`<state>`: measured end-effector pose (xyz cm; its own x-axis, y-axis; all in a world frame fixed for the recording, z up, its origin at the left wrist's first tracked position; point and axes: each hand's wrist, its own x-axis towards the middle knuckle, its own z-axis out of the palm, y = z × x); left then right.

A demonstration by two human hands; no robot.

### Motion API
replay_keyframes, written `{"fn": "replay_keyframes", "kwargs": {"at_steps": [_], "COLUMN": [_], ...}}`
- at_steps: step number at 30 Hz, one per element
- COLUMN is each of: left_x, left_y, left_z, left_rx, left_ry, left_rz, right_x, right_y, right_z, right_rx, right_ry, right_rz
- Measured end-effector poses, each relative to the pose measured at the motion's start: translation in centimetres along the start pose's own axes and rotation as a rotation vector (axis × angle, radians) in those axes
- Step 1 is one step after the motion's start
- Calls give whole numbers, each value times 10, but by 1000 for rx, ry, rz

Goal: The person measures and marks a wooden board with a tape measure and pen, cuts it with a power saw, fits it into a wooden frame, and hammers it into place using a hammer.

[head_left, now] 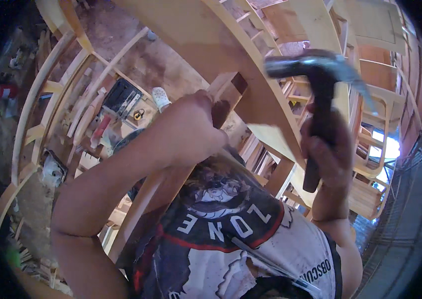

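My left hand (pixel 193 127) is closed around a squared wooden bar (pixel 225 85) near its upper end. The bar slants down past my forearm and stands close against a wide, pale wooden panel (pixel 196 37) with a curved edge. On the right, my right hand (pixel 331 149) grips a claw hammer (pixel 323 89) by its dark handle. The hammer is raised apart from the bar, its metal head slightly blurred and turned sideways.
Curved wooden frames (pixel 41 104) stand to the left. On the floor lie a black open case (pixel 122 97) and a yellow tape measure (pixel 138 114). A white clog (pixel 160 97) shows beyond my left forearm. More wooden furniture frames (pixel 370 149) crowd the right side.
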<state>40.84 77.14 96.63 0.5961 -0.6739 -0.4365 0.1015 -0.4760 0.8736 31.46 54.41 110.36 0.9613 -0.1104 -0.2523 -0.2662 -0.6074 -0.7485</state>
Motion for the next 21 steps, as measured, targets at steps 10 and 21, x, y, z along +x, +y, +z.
{"fn": "replay_keyframes", "kwargs": {"at_steps": [10,21], "left_x": [-4,-8], "left_y": [7,5], "left_z": [-6,-6], "left_rx": [-12,8], "left_ry": [-33,1], "left_rz": [35,50], "right_x": [10,8], "right_y": [2,5], "right_z": [21,25], "right_rx": [-297,-245], "right_ry": [-63,-50], "right_rz": [69,63]}}
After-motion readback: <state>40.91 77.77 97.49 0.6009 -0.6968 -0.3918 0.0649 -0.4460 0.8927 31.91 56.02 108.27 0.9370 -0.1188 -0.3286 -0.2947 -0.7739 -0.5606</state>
